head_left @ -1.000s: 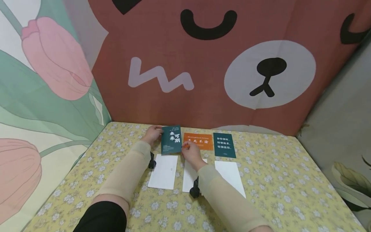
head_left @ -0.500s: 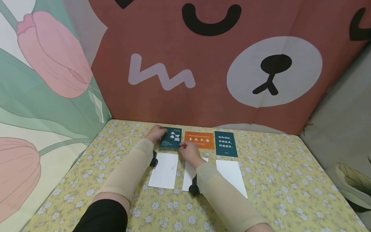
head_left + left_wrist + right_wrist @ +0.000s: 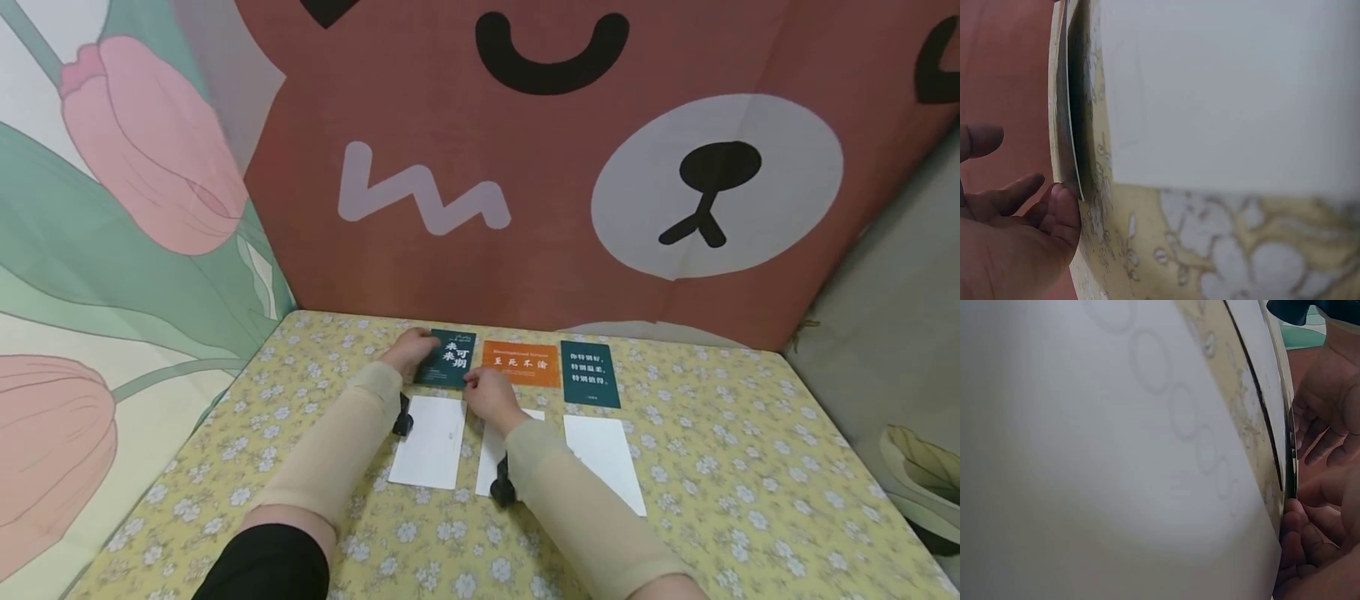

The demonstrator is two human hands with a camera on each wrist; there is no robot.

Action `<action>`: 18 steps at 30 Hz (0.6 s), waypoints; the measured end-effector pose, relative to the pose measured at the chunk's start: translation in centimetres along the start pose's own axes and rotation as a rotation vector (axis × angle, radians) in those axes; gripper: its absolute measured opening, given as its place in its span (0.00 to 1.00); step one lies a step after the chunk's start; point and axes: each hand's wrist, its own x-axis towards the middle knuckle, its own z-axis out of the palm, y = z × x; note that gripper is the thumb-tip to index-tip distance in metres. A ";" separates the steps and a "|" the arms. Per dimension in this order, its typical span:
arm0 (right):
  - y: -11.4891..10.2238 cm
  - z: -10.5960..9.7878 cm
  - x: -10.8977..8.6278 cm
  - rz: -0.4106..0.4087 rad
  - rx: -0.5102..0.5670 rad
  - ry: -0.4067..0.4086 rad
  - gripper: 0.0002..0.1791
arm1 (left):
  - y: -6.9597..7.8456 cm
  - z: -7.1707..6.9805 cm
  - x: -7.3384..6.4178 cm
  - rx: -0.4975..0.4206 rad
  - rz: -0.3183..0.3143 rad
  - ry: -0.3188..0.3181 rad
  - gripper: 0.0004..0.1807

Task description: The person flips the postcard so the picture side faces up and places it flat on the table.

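A teal postcard (image 3: 450, 358) with white Chinese lettering is at the back left of the table, between both hands. My left hand (image 3: 410, 350) holds its left edge, with a fingertip over the printed face. In the left wrist view, curled fingers (image 3: 1063, 212) meet the card's corner, and a dark gap shows under its edge. My right hand (image 3: 495, 396) pinches the lower right corner, thumb and finger close together. The right wrist view has the fingers (image 3: 1294, 528) at the thin dark edge. Directly in front of this card lies a white card (image 3: 427, 442).
Right of the held card lie an orange postcard (image 3: 521, 364) and another teal postcard (image 3: 590, 373). Two more white cards stand in the front row, one (image 3: 491, 458) partly under the right wrist, the other (image 3: 603, 454) farther right. A bear-print backdrop (image 3: 450, 275) rises behind the flowered tablecloth (image 3: 712, 467).
The held teal postcard has come down from a raised, tilted pose to the table, level with the orange one. Both hands lowered with it, and the last half second shows little movement.
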 end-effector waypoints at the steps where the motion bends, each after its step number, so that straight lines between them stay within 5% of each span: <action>1: -0.1 0.0 0.0 0.005 -0.002 -0.003 0.12 | 0.1 0.0 -0.1 -0.013 -0.009 -0.002 0.32; 18: -0.4 -2.1 -1.7 0.047 0.166 -0.066 0.19 | -1.7 -1.8 -2.6 -0.110 -0.030 -0.059 0.31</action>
